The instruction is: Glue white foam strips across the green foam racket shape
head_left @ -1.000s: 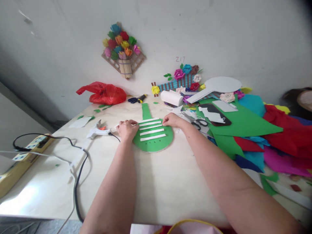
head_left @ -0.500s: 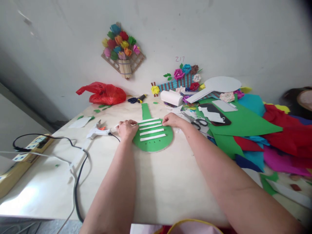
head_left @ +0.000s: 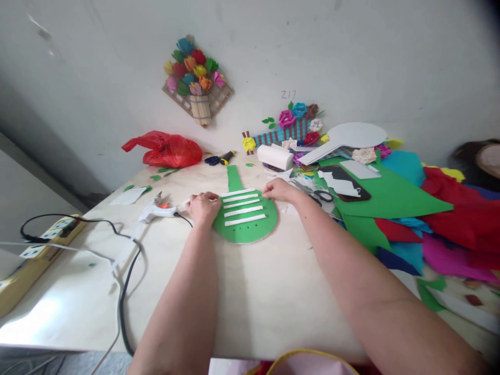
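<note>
A green fan-shaped board with a round body and a short handle lies flat on the table. Several white strips cross its body in rows, and small dark dots show below them. My left hand is closed at the board's left edge, its fingertips on the rim beside the strip ends. On the opposite edge, near the right end of the upper strips, my right hand has its thumb and fingers pinched together; whatever is between them is hidden. A white glue gun lies left of my left hand.
Scissors, a phone and paper scraps lie right of the board, beside green sheets and coloured cloth-like pieces. Pliers and a red bag are behind. Cables run to a power strip at left.
My right hand has shifted slightly to the right, away from the strip ends. My left hand and the board have hardly moved.
</note>
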Available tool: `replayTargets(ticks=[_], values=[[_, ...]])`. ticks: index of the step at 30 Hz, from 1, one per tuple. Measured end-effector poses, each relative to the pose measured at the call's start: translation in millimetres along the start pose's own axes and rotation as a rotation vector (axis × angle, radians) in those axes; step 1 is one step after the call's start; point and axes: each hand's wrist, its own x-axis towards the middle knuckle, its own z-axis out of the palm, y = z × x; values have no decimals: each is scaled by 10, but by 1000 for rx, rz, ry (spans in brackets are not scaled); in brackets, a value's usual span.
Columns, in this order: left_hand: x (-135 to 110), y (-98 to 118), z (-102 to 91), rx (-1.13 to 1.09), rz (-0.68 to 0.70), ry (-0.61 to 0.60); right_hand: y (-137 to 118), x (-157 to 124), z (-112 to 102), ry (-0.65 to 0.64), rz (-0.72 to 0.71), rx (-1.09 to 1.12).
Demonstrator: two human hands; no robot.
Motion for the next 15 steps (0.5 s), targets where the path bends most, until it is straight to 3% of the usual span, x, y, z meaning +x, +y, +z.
replayTargets(ticks=[6,15], values=[[-17,18,-22,-1,-2,-9,21,38,48,117,22,-138],[-30,25,-22,-3,-2,-11,-69,0,138,179,77,-261]])
